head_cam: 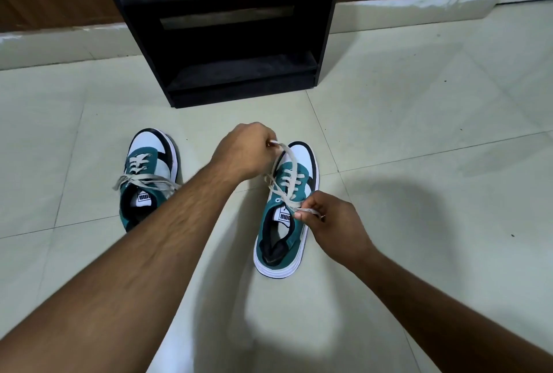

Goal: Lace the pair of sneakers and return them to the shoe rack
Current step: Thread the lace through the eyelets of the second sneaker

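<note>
Two teal, white and black sneakers stand on the tiled floor with toes pointing away from me. The left sneaker [149, 175] has its grey lace tied across the tongue; my left forearm covers its heel side. Over the right sneaker [287, 211], my left hand [244, 151] pinches one end of the grey lace [287, 169] above the toe. My right hand [332, 220] pinches the other lace end beside the top eyelets. The lace is pulled taut between both hands.
A black shoe rack [227, 28] with open shelves stands on the floor just beyond the sneakers, against a brown wall with a white skirting [419, 7]. Pale floor tiles [419, 133] stretch to both sides.
</note>
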